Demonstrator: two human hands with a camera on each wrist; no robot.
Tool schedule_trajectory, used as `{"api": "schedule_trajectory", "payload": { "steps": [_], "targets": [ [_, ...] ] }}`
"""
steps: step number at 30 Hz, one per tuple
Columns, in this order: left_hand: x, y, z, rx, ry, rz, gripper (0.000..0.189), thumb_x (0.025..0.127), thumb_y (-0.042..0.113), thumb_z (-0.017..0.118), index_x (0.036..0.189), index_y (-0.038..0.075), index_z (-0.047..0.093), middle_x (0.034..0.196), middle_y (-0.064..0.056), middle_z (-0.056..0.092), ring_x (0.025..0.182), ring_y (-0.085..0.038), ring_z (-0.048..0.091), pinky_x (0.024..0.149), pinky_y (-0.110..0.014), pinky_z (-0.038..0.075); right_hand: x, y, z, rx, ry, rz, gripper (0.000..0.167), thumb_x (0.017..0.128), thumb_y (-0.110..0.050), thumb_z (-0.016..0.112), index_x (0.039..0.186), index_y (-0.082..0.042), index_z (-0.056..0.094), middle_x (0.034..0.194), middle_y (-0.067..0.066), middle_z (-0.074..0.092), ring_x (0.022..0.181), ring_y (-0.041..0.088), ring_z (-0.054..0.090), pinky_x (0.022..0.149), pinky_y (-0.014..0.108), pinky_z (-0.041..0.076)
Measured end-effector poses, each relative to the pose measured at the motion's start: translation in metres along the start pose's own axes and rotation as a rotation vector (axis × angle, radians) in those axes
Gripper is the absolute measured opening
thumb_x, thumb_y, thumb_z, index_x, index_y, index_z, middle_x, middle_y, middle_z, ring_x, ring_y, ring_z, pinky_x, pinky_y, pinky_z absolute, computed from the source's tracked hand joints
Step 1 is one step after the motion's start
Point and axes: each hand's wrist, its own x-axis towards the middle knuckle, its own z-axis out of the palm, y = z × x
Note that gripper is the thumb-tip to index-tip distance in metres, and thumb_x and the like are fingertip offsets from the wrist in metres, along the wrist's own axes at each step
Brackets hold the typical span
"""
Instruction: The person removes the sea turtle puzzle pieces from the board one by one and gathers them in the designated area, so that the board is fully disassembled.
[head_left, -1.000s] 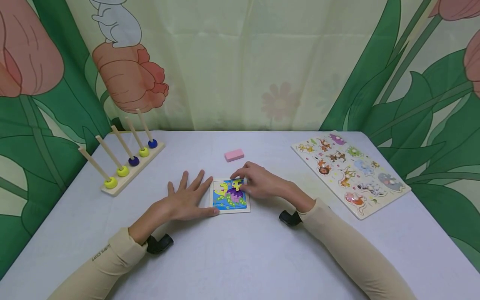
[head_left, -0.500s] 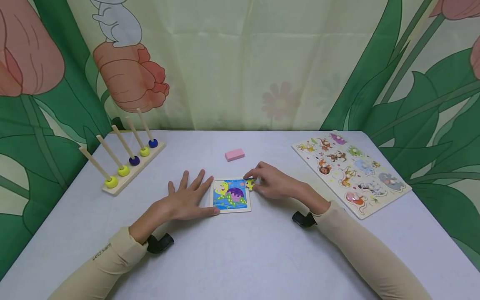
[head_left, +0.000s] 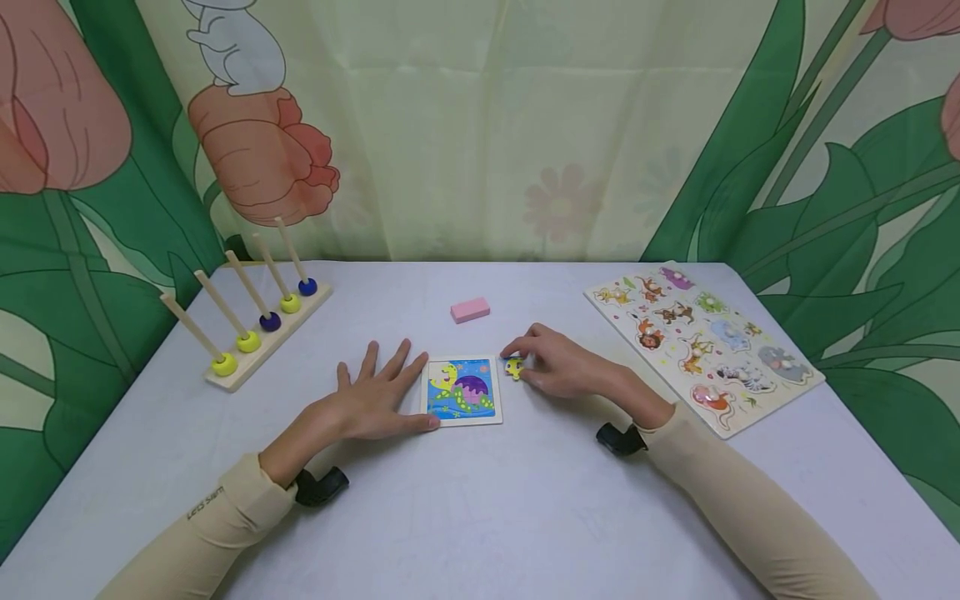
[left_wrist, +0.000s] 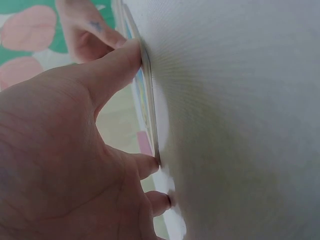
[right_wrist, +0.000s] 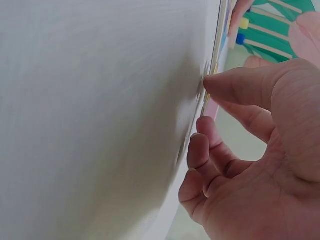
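Note:
A small square jigsaw puzzle (head_left: 474, 407) lies flat on the table, with a light frame and a blue picture of a yellow-green animal with a purple shell. My left hand (head_left: 372, 402) rests at its left side, fingers spread, the thumb on its lower left corner; the left wrist view shows that thumb on the frame's edge (left_wrist: 153, 105). Just off the puzzle's upper right side, my right hand (head_left: 561, 362) pinches a small yellow puzzle piece (head_left: 513, 367) between thumb and fingers. The right wrist view has these fingertips close to the tabletop, the piece mostly hidden.
A pink block (head_left: 470, 311) lies behind the puzzle. On the left stands a wooden peg rack (head_left: 247, 363) with yellow and blue beads. A wooden animal puzzle board (head_left: 660, 350) lies on the right. A printed curtain (head_left: 480, 167) hangs behind the white table (head_left: 480, 517).
My right hand has moved to the right with the yellow piece, from over the puzzle's upper right corner to beside it. The left hand has stayed in place.

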Motion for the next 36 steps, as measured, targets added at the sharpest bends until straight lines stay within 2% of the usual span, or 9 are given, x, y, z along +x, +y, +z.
{"api": "schedule_trajectory", "payload": {
  "steps": [8,36],
  "targets": [
    [0.0,-0.001,-0.001,0.0,-0.005,0.011,0.107,0.09,0.076,0.062,0.172,0.024,0.017,0.181,-0.013,-0.002,0.161,-0.058,-0.012,0.114,-0.09,-0.005,-0.001,0.006,0.0,-0.003,-0.011,0.028,0.037,0.101,-0.012,0.067,0.137,-0.019,0.07,0.122,0.012,0.059,0.102,0.022,0.053,0.087,0.034,0.047],
    [0.0,-0.001,-0.001,-0.005,-0.003,0.012,0.108,0.09,0.077,0.062,0.172,0.023,0.017,0.181,-0.013,-0.001,0.161,-0.058,-0.012,0.114,-0.09,-0.005,-0.001,0.013,0.0,0.017,-0.01,0.014,0.036,0.101,-0.012,0.067,0.136,-0.018,0.07,0.121,0.012,0.058,0.102,0.022,0.051,0.086,0.034,0.045]
  ]
}}
